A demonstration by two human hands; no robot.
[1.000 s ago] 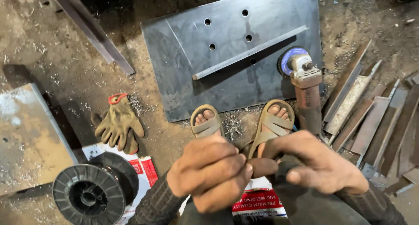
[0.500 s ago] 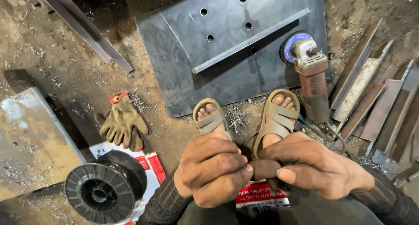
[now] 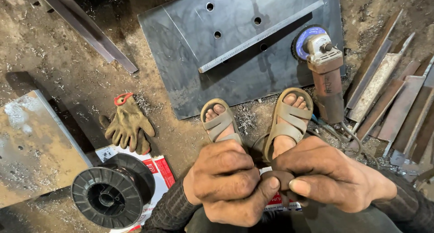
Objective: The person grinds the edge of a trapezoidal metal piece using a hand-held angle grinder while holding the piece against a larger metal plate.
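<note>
My left hand and my right hand meet low in the view, just in front of my two sandalled feet. Both are closed around a small dark brown object, pinched between the thumbs and fingers. Most of it is hidden by the fingers, so I cannot tell what it is. Beyond the feet a large dark steel plate with several drilled holes lies on the ground. A long flat metal strip rests across it.
An angle grinder lies at the plate's right edge, its cable by my right foot. Rusty metal strips are piled at the right. Worn work gloves, a black wire spool, a red-and-white packet and a grey slab lie left. An angle bar sits top left.
My hands have stayed together on the small object, with the fingers shifting slightly. The view has tilted a little, so the plate and grinder sit higher and more to the right.
</note>
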